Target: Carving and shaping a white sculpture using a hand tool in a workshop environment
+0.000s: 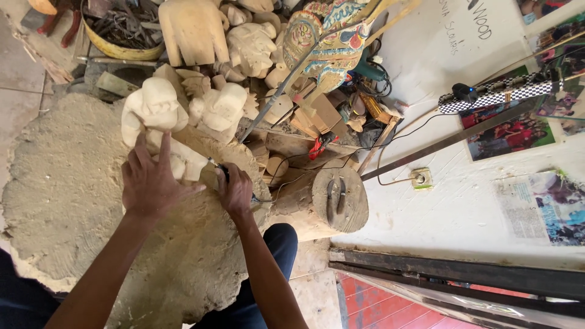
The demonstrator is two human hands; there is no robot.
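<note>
Right hand [236, 194], left of frame centre: grip clenched around a small dark power tool [223, 172] whose tip meets the pale wooden carving [159, 125]. A thin black cord [304, 167] runs from the tool toward the right. Left hand [149, 181], just left of the right hand: fingers spread and pressed flat on the lower part of the carving, steadying it without closing round it. The carving, a rounded unpainted figure, stands in the upper left of centre on a broad, dust-coated stump surface [61, 201]. Beside it, toward frame centre, a second unfinished figure [220, 108]; above, more pale carvings [194, 30] and a yellow basin of metal tools [122, 30]. Top centre: a painted flat puppet [332, 42] on sticks. Right of the hands: a short log block [338, 198]. Further right: a white wall socket [420, 178] and printed pictures [512, 131] on the wall.
</note>
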